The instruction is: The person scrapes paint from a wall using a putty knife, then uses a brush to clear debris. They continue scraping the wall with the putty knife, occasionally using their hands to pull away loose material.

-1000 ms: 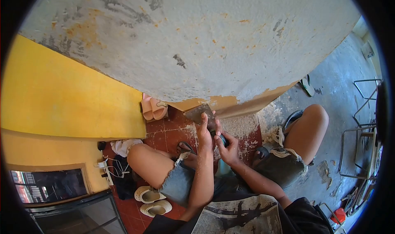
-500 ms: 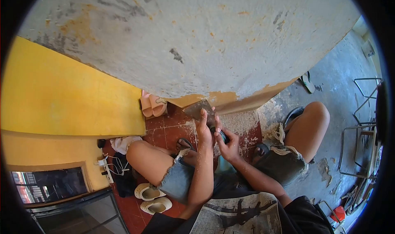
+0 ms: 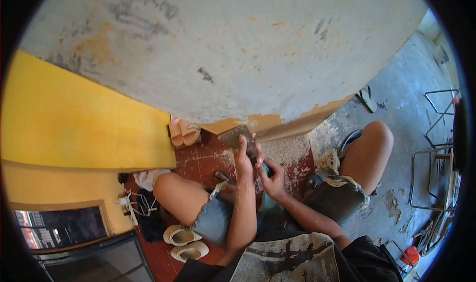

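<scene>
A flat metal scraper [image 3: 237, 136] has its wide blade close to the lower edge of the grey wall [image 3: 248, 49], where bare tan patches show. My left hand [image 3: 246, 155] is closed around the blade's lower part, fingers pointing up. Just below and to the right, my right hand [image 3: 273, 179] grips the scraper's dark and teal handle. Pale flakes lie on the red tiles [image 3: 208, 163] under the hands.
Pink sandals [image 3: 183, 132] stand by the yellow wall [image 3: 89, 118]. Cream clogs [image 3: 190, 251] and a white power strip [image 3: 130, 210] are at the lower left. A flip-flop [image 3: 367, 99] and metal frames [image 3: 416, 183] are on the right.
The view has shifted slightly against the wall. The scraper's blade sits a little lower and farther left, and both hands still hold the tool.
</scene>
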`<state>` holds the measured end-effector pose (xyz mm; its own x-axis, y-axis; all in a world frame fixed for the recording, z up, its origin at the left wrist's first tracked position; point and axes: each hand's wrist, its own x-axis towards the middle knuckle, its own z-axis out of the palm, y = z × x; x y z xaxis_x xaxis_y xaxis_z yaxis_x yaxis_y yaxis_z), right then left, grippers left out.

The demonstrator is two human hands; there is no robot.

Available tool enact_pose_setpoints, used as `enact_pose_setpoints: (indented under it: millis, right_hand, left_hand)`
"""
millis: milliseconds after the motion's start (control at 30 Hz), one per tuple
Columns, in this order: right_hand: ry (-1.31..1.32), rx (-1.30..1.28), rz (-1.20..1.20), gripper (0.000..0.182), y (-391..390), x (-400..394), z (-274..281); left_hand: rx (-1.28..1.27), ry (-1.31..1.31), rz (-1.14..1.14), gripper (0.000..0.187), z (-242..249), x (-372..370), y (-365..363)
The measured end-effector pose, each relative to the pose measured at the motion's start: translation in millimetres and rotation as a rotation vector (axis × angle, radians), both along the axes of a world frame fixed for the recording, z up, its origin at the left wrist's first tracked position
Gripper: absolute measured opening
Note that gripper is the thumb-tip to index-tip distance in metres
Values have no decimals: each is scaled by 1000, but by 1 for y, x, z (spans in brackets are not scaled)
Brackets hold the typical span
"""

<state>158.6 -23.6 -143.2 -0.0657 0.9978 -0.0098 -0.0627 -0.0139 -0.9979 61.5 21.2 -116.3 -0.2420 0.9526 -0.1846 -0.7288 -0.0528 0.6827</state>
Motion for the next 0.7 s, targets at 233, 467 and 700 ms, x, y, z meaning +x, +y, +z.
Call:
enact_pose_setpoints:
  millis: [233, 467, 700]
  right_hand:
    - [78, -38, 5, 28, 4, -1, 9]
    - [47, -27, 4, 30, 2, 0, 16]
    - [51, -44, 19, 29, 2, 2, 5]
  left_hand:
    - [-14, 47, 5, 49, 7, 0, 3]
    - [-118, 41, 4, 47, 8, 5, 3]
    - [-48, 101, 12, 50, -2, 1, 4]
